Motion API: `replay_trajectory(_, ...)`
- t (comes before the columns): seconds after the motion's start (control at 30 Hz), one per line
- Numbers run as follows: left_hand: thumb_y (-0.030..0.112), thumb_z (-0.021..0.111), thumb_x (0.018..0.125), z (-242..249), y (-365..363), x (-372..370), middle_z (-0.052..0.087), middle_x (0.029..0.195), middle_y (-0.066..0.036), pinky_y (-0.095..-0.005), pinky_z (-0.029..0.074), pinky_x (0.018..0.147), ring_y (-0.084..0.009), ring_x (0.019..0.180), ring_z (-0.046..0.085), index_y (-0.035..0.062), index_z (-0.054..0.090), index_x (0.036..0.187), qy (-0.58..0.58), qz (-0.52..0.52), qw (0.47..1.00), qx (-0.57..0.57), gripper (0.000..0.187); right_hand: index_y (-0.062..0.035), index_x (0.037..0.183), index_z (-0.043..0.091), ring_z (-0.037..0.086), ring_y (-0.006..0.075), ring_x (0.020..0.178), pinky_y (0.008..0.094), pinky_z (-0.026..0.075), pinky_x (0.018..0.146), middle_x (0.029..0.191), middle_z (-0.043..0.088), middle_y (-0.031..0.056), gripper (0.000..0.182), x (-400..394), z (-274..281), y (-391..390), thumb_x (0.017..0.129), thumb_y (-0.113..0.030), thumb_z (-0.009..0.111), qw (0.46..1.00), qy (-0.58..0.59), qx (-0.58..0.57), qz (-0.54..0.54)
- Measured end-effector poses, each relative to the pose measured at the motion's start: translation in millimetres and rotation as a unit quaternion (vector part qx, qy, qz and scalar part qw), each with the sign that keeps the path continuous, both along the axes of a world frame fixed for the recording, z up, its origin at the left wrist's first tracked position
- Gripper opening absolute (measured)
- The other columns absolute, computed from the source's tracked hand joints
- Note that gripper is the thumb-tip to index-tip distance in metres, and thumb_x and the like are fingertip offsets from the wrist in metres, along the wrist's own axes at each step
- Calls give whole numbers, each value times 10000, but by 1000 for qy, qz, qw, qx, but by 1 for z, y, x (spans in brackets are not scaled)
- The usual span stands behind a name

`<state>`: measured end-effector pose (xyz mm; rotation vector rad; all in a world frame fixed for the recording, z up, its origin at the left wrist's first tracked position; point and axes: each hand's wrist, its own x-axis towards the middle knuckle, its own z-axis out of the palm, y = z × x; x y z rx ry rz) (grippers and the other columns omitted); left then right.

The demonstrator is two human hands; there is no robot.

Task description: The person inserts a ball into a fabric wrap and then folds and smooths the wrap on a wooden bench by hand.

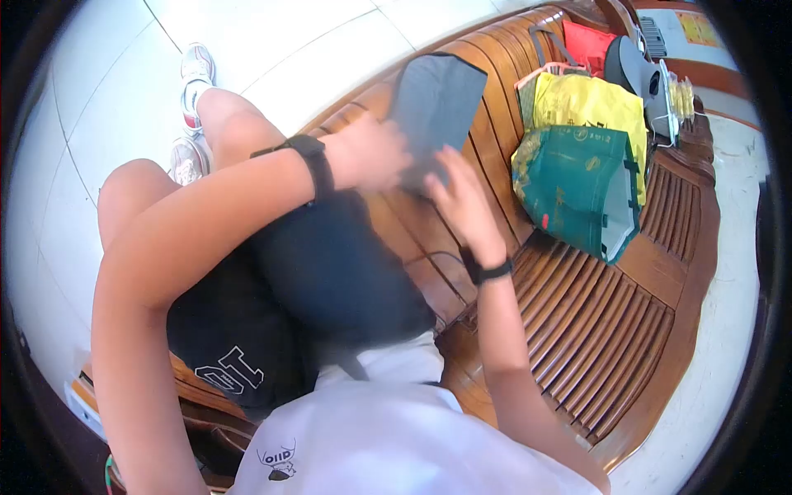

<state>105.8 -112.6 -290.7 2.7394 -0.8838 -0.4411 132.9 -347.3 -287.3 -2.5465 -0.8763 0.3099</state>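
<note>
A flat, dark grey fabric piece (439, 103) with dark edges stands out over the wooden bench, its lower end between my hands. My left hand (367, 154) is at its near left side, with the fingers smeared by motion. My right hand (466, 198) has thumb and fingers apart, fingertips right at the lower right edge of the piece. Each wrist wears a black band. Across my lap lies a dark, rounded, blurred bundle (338, 268), beside the black shorts (239, 355) marked with a white-outlined number.
On the slatted wooden bench (594, 330), a green bag (573, 186) leans against a yellow bag (590, 103). Behind them are a red item (587, 48) and a grey-and-black object (634, 66). White tiles (289, 41) cover the floor beyond my legs.
</note>
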Motion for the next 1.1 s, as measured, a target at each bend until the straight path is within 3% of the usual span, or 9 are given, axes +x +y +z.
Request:
replay_trajectory(0.13,224,601,853,-13,2,4,646,1012,-76,-406,469,773,-231,1055,596,108,692,977,3,-6,998,59,193,-19,1415,397,241,480,1390,499,235,1145,1470,317,319,591,81,-50,30,935,-323,560,994,-96,14,-51)
replay_trajectory(0.27,138,626,809,3,-7,7,719,830,-43,-389,481,659,-250,793,702,107,735,859,11,42,998,40,124,29,1487,211,102,538,1409,522,110,1171,1480,189,400,736,121,-80,58,969,-449,424,991,-49,-103,-73)
replay_trajectory(0.5,152,646,822,14,-4,16,709,952,-57,-410,456,811,-250,960,659,114,742,945,86,73,976,187,160,76,1484,163,63,563,1402,543,105,1163,1511,112,386,844,46,-55,81,946,-514,437,964,51,-136,-221)
replay_trajectory(0.6,170,642,830,2,-19,-5,672,1052,-83,-450,415,897,-256,1070,592,101,718,1042,-111,109,968,195,235,30,1504,154,53,551,1412,563,127,1151,1530,99,359,854,25,-60,64,937,-528,463,968,-7,-164,-190)
replay_trajectory(0.7,186,639,833,-20,-32,-14,622,1142,-90,-482,402,915,-262,1110,544,87,695,1102,-158,99,975,123,292,-21,1520,161,48,540,1419,596,127,1137,1548,90,329,840,32,-68,55,931,-526,482,988,-84,-74,-108)
replay_trajectory(0.73,185,641,824,-16,-25,-13,609,1128,-79,-479,402,911,-268,1083,553,88,699,1091,-52,11,993,108,290,-54,1529,164,51,530,1423,620,130,1124,1557,85,310,820,39,-75,58,936,-540,458,988,-29,-54,-140)
replay_trajectory(0.83,188,635,824,-19,-30,-20,599,1102,-71,-437,414,882,-268,1061,557,97,710,1067,-12,12,984,178,270,-55,1528,171,53,524,1426,618,144,1122,1557,80,310,800,62,-92,72,946,-544,420,978,-55,-98,-177)
replay_trajectory(0.93,194,629,826,-32,-29,-15,605,1061,-72,-420,415,853,-267,1048,560,101,722,1039,-15,134,984,120,251,-55,1521,204,51,515,1430,615,144,1124,1560,80,303,789,83,-101,84,942,-550,408,967,-102,-124,-197)
replay_trajectory(1.1,174,623,832,-32,1,24,657,1051,-107,-424,479,795,-284,996,630,79,727,1002,123,142,978,96,220,-91,1519,241,57,510,1432,613,134,1128,1559,104,299,773,109,-97,91,928,-561,406,966,-112,-140,-187)
